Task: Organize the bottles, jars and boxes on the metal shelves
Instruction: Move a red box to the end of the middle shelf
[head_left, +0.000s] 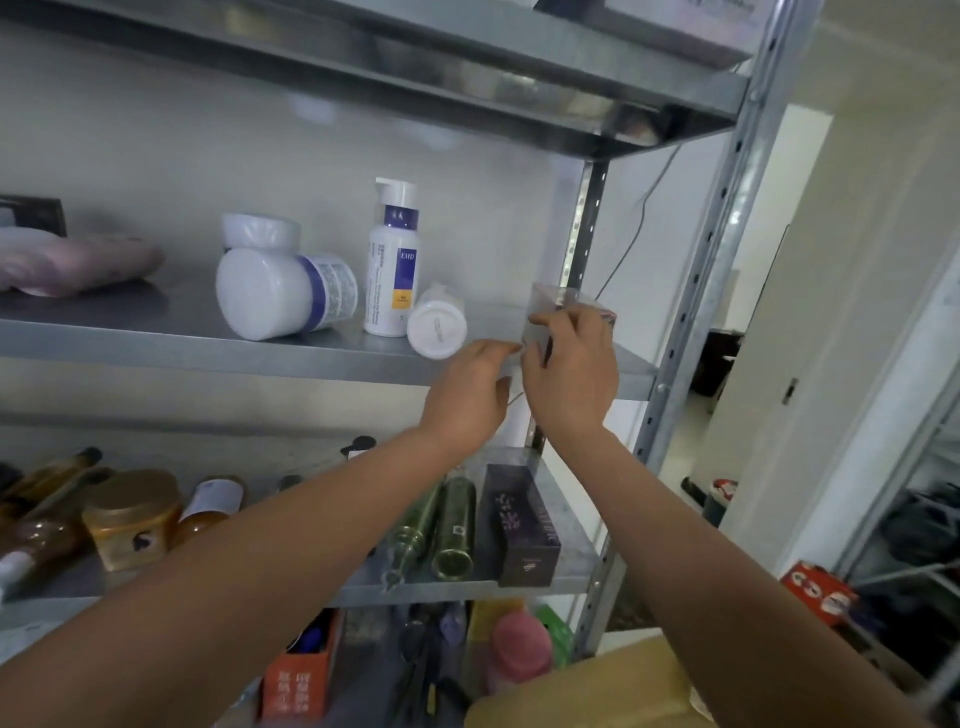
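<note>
Galvanised grey steel shelving (208, 353) fills the view, its smooth, dull shelf running leftward from both hands. Well to the left of the left hand a squat white plastic jar (270, 296) with a blue-banded label is seen lying on its side, and nearer that hand a tall white pump bottle (392, 270) is stood upright. At the shelf's end, directly beneath the right hand (571, 374), a transparent hard-plastic box (558, 304) is found, something purple showing dimly inside; whether its base rests on the shelf cannot be told. The box is gripped by the right hand, whose fingers are curled over its near upper edge. The left hand (467, 395) is held nearly flat, straight fingertips touching the box's lower left corner, nothing clasped. The box is judged light, stiff and slick-walled, liable to dent if squeezed — a hold across two opposite faces, near the corners, would be safest. Just beyond the left fingertips a small white capped bottle (436, 325) is lying, one round end turned outward.
</note>
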